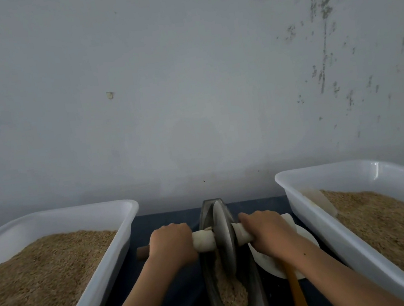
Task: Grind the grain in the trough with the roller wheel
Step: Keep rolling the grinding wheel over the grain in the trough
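Note:
A dark boat-shaped metal trough point(258, 297) runs away from me down the middle of the table. Grain point(234, 300) lies in its near half. A grey metal roller wheel point(224, 237) stands upright in the trough toward its far end, on an axle wrapped in white cloth. My left hand point(171, 244) grips the axle handle left of the wheel. My right hand point(265, 233) grips the handle on the right. A bare wooden axle end point(143, 252) sticks out past my left hand.
Two large white plastic tubs of grain flank the trough, one on the left point(120, 243) and one on the right point(306, 213). A white dish point(269, 262) and a yellow-orange handle point(297, 291) lie under my right forearm. A grey wall stands close behind.

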Tool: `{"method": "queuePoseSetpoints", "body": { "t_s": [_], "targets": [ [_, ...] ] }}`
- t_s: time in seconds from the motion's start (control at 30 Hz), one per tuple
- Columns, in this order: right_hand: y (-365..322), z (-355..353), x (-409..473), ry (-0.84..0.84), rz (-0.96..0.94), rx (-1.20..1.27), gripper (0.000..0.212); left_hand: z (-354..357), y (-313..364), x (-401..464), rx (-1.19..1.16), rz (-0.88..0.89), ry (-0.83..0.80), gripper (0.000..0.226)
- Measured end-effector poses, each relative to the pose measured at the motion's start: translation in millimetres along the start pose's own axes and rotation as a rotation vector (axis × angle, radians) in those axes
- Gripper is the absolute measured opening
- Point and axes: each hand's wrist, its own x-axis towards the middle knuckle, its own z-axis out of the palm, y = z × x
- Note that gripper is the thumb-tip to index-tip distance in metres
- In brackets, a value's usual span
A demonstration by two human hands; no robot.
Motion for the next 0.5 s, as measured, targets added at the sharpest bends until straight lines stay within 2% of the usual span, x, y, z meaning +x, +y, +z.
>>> {"method": "queuePoseSetpoints", "body": {
  "t_s": [0.3,0.5],
  "targets": [
    [-3,-4,-14,0.023,-0.038,0.004,0.019,1,2,-14,0.028,0.003,-0.024,0.028],
    [-4,-6,-21,0.004,-0.054,0.009,0.027,3,-2,-14,0.019,0.041,-0.065,0.033]
  ]
}}
